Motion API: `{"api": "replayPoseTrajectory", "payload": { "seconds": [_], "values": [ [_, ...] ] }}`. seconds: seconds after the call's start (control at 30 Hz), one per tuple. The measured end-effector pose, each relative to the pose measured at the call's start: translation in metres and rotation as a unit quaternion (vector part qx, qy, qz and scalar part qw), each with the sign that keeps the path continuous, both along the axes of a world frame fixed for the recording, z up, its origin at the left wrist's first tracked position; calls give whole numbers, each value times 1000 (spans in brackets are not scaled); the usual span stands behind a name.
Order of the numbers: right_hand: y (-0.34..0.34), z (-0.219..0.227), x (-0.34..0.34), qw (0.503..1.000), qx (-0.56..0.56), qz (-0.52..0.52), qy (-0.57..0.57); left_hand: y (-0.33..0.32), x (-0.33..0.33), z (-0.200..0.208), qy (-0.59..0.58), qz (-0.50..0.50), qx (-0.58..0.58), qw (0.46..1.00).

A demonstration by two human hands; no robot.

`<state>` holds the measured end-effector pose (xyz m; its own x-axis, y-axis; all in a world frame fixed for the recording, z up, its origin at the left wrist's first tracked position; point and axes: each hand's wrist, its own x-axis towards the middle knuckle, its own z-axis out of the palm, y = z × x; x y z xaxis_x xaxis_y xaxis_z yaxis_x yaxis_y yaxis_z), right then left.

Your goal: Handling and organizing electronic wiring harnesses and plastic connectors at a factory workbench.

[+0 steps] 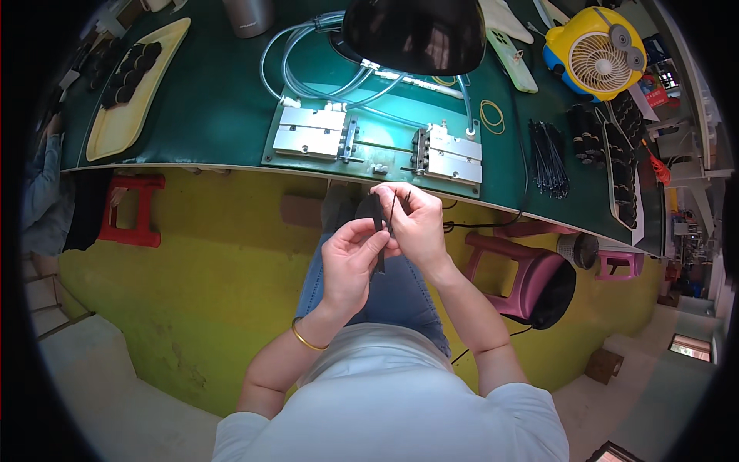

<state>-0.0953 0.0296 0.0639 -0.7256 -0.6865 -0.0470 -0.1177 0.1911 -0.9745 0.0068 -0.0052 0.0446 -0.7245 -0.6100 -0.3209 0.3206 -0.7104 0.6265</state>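
In front of my lap, just short of the table edge, my two hands come together. My left hand (356, 258) is closed, pinching a thin black strip (378, 212) that stands roughly upright and shows above and below the fingers. My right hand (418, 225) is bent around the strip's upper part, with slim black cord-like pieces (394, 208) sticking out between its fingers. Whether strip and cords are joined is hidden by the fingers. Beyond the hands, a fixture with two silver metal blocks (310, 132) is mounted on a green plate (369, 171).
A black lamp shade (414, 35) hangs over the fixture, with clear tubing (289, 65) behind it. To the right lie a bundle of black cords (548, 158) and a yellow fan (596, 54). A cream tray (115, 142) holds black bundles at left. Pink stool (523, 273) below.
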Motion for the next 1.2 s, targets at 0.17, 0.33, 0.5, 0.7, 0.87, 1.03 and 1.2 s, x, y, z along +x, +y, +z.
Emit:
{"api": "replayPoseTrajectory", "payload": {
  "seconds": [0.17, 0.33, 0.5, 0.7, 0.87, 1.03, 1.2],
  "values": [
    [5, -1, -2, 999, -26, -3, -33, 3, -2, 3, -13, -13, -25, 1000],
    [11, -5, -3, 995, -78, -9, -56, 8, -3, 6, 0, -13, -13, 1000],
    [17, 0, -1, 980, -102, 11, -171, 8, 0, 11, -1, -6, 14, 1000],
    [16, 3, 1, 980, -115, 13, -165, 8, 2, 10, -2, -3, 28, 1000],
    [15, 7, -1, 979, -101, 25, -174, 4, 2, 14, -4, -15, 49, 999],
    [16, 8, 1, 981, -95, 27, -168, 3, 3, 14, 2, -30, 69, 997],
    [13, 11, 2, 982, -91, 23, -163, -4, 4, 10, 2, -45, 72, 996]
  ]
}}
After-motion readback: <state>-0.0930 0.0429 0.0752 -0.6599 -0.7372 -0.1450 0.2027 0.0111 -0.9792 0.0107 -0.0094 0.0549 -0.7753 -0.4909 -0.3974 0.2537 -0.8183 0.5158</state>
